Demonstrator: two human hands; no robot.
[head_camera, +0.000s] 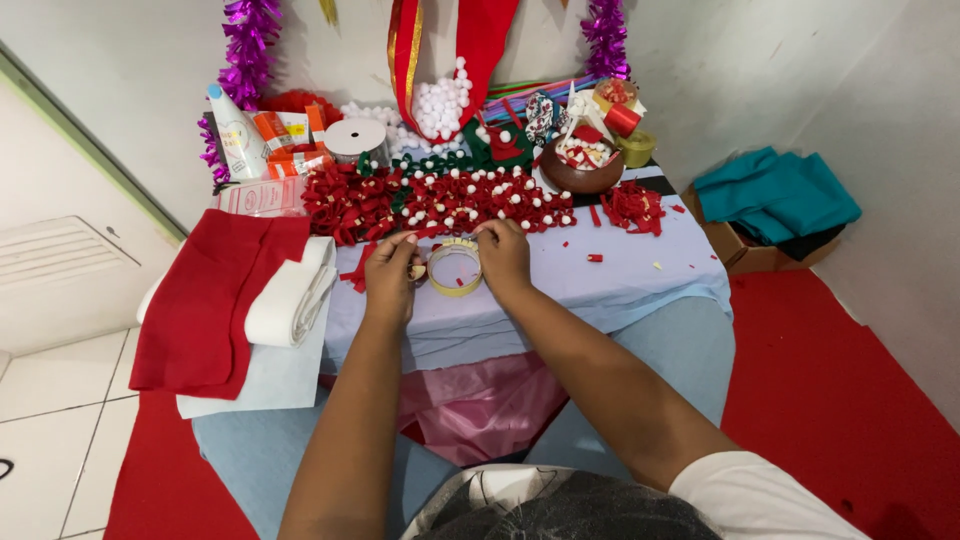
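Observation:
My left hand (390, 272) and my right hand (504, 256) meet over a small table covered in pale blue cloth (620, 285). Between them stands a yellow ring of tape (455, 270), held on both sides by my fingers. A thin red strip (425, 233) stretches between my fingertips above the ring. A second small piece sits in my left fingers by the ring. Just beyond lies a row of red ribbon bows with white pompoms (450, 200).
Red felt (205, 300) and a white felt roll (292, 295) lie left. Behind the bows are a glue bottle (232, 130), a white ribbon spool (355, 138), loose white pompoms (440, 105) and a brown bowl (580, 172). A box with teal cloth (775, 200) sits right.

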